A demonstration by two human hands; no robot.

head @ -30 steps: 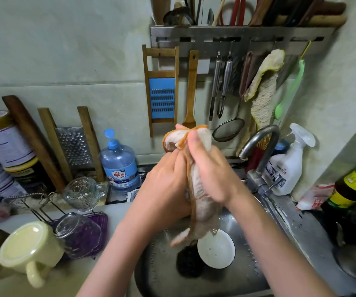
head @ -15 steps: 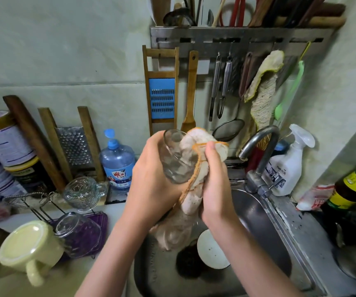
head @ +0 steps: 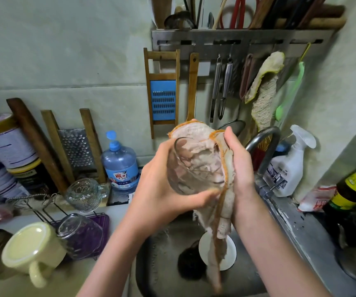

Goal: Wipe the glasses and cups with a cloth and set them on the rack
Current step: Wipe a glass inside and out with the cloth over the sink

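Glass above sink: left hand curls round it, and right hand grips cloth, pressing it in. Axis tilted, base far-left, mouth seemingly near-right. Mug and two glasses lie at rack, left; this glass is not yet racked.

Single head-worn wide-angle view, looking forward and down, close over the sink, facing the tiled wall

Held glass over sink; rack left of sink; faucet right of glass.
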